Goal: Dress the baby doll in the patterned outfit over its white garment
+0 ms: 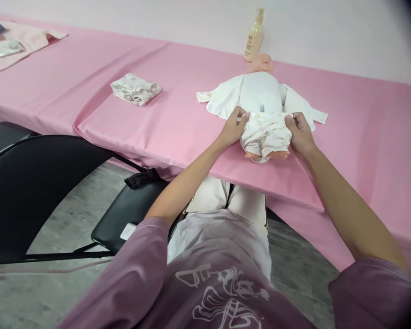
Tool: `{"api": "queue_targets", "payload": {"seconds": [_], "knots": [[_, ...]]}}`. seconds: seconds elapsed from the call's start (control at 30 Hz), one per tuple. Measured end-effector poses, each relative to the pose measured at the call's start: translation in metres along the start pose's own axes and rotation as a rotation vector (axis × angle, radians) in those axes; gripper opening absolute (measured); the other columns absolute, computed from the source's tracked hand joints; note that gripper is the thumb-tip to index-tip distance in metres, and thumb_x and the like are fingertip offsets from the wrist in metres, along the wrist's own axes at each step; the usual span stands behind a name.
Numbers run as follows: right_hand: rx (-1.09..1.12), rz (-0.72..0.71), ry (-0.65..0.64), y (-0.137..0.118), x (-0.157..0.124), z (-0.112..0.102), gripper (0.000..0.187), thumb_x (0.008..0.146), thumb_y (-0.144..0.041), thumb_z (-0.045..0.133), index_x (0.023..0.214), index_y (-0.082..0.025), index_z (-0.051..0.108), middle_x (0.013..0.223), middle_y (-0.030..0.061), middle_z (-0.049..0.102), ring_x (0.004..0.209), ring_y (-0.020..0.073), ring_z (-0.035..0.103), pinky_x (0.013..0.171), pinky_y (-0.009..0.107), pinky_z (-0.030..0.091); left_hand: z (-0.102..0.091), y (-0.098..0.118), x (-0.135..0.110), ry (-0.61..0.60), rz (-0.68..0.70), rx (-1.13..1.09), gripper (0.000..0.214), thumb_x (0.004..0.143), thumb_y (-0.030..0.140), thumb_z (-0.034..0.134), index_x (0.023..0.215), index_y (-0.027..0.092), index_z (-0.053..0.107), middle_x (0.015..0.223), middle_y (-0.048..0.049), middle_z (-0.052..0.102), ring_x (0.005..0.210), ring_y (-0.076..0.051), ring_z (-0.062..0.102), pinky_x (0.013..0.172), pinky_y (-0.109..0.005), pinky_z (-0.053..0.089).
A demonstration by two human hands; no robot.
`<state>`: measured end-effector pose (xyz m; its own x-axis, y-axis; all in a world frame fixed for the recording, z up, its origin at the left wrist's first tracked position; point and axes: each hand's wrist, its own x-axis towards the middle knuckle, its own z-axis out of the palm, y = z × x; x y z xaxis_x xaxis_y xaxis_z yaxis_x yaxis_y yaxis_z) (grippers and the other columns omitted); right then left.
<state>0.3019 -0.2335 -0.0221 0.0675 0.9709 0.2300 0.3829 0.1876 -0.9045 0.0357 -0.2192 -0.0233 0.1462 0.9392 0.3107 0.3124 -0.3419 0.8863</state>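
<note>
A baby doll lies on its back on the pink table, head away from me, feet at the near edge. It wears an open white top and small patterned white trousers. My left hand pinches the trousers' waistband at the doll's left side. My right hand grips the waistband on the other side. Both hands are closed on the cloth. The doll's bare feet stick out below the trouser legs.
A folded patterned cloth lies on the table to the left. A cream pump bottle stands behind the doll's head. More cloth lies at the far left. A black folding chair stands to my left.
</note>
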Motion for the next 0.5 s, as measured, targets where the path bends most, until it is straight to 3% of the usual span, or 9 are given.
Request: {"api": "queue_targets", "payload": {"seconds": [0.17,0.27,0.4,0.5], "knots": [[0.107,0.069,-0.003,0.001,0.023,0.009,0.069,0.087,-0.095,0.069,0.109,-0.032,0.049,0.114,0.007,0.075,0.119,0.0307,0.076,0.093,0.047,0.07,0.003,-0.006,0.013,-0.022,0.032,-0.18,0.061,0.114,0.09,0.037,0.117,0.031,0.055,0.091,-0.0022,0.062,0.092,-0.021,0.057,0.088,-0.044,0.055],[0.18,0.084,-0.034,-0.002,0.031,0.016,0.068,0.086,-0.089,0.074,0.108,-0.033,0.045,0.119,0.0073,0.077,0.125,0.0303,0.077,0.098,0.048,0.071,-0.004,-0.007,0.018,-0.071,0.023,-0.161,0.073,0.108,0.099,0.027,0.127,0.033,0.055,0.086,-0.0014,0.059,0.087,-0.021,0.055,0.084,-0.047,0.054],[0.237,0.031,-0.103,-0.001,0.036,0.02,0.071,0.081,-0.088,0.08,0.105,-0.032,0.043,0.123,0.008,0.077,0.128,0.0316,0.077,0.101,0.052,0.071,-0.017,-0.012,0.025,-0.06,0.014,-0.065,0.084,0.1,0.106,0.027,0.124,0.032,0.058,0.084,-0.0024,0.058,0.092,-0.024,0.057,0.088,-0.049,0.053],[0.072,-0.015,-0.127,0.0,0.041,0.014,0.069,0.087,-0.092,0.074,0.103,-0.03,0.047,0.123,0.0082,0.076,0.13,0.0323,0.074,0.097,0.05,0.07,-0.023,-0.016,0.033,0.036,0.069,0.013,0.089,0.096,0.11,0.03,0.114,0.029,0.063,0.101,-0.0079,0.065,0.11,-0.028,0.058,0.099,-0.051,0.052]]}}
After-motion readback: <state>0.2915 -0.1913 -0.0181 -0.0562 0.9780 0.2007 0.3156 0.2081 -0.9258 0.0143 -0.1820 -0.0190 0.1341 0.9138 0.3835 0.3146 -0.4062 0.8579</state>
